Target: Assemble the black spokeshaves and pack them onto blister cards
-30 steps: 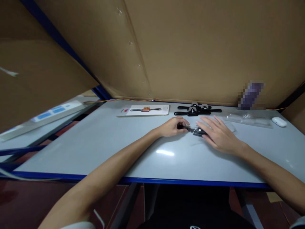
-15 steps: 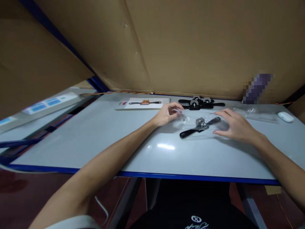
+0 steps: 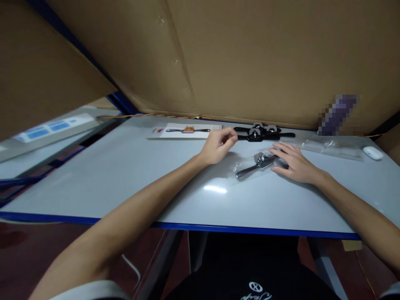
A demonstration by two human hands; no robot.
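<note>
A black spokeshave (image 3: 261, 160) with a grey blade lies slantwise on the table, inside or under a clear plastic bag (image 3: 236, 167). Over its right handle end rests my right hand (image 3: 295, 163), fingers stretched and apart, touching the bag. My left hand (image 3: 218, 145) hovers to the left of the spokeshave, thumb and fingers pinched together. Whatever that pinch holds, if anything, is too small to make out. Behind the hands several more black spokeshaves (image 3: 255, 135) lie in a cluster, without visible bags.
A printed card package (image 3: 184, 130) showing a spokeshave lies at the back left. Flat clear plastic bags (image 3: 333, 150) and a white earbud-style case (image 3: 373, 153) are at the right. A pixelated purple object (image 3: 337, 114) leans by the cardboard wall (image 3: 265, 62). Blue edging (image 3: 200, 228) borders the table.
The clear bag has come down from between my hands onto the spokeshave. My left hand has left it and closed into a pinch; my right hand has moved left onto the bag.
</note>
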